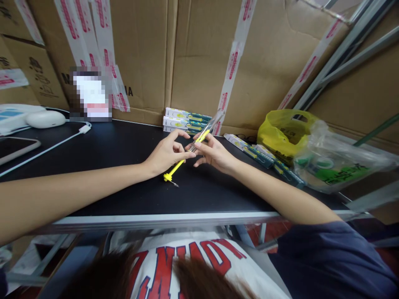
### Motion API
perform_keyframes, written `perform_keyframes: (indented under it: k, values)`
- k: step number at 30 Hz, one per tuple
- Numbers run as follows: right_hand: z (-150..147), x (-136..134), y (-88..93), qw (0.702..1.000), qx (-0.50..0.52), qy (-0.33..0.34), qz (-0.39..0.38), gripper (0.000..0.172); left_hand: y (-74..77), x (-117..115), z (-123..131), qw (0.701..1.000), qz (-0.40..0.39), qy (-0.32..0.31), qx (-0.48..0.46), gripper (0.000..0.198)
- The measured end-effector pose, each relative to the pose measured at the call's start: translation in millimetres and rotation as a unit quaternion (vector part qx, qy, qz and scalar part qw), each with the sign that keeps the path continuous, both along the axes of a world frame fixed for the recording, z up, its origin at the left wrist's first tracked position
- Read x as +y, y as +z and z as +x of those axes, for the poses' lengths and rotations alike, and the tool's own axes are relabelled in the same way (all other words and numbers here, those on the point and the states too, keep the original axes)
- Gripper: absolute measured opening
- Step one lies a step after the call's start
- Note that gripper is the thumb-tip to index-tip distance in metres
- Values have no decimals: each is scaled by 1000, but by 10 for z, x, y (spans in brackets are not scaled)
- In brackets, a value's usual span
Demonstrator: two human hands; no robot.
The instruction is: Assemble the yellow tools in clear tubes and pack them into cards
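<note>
A slim yellow plastic tool slants above the black table, its lower end carrying a yellow knob and a short thin metal tip. Its exact kind I cannot make out. The upper part sits inside a clear plastic sleeve. My left hand is closed, thumb and fingers pinching the tool near the sleeve's lower mouth. Higher up, my right hand grips the sleeve between thumb and forefinger, with the other fingers curled loosely below. Parts of the left fingertips are hidden behind the thumb.
Slim printed boxes are stacked against the cardboard wall, and more boxes lie right. Beyond them are a yellow plastic bag and a clear bag. At left are a white cable, a phone and a blurred-out upright object.
</note>
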State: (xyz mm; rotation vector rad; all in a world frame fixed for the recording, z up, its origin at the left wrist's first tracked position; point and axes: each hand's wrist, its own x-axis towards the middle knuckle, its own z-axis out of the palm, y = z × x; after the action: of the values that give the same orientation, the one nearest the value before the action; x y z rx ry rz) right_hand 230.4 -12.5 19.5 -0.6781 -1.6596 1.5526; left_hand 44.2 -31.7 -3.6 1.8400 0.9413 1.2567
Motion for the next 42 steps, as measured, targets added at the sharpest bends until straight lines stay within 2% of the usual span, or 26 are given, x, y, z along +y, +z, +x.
perform_keyframes:
  k: [5,9,14,19,27,42]
  values:
    - [-6,-10,-19,1000,-2,10,13,39,-5,3,-6,1000,11,8,28,46]
    - [24,5,60,999,-9,8,38,37,-16,17,1,1000,-17,-8,9,44]
    - [129,86,228,996,-3,-42,77,38,-38,31,21,997,-62,-52,-9,36]
    - [250,226,318,992,1,-85,97,43,-52,76,36,994,-99,-55,-10,32]
    - [404,415,333,985,5,-127,119,45,-95,150,25,989,-129,-65,0,33]
    - [407,430,339,984,10,-129,122,43,-96,148,5,990,-127,-56,34,18]
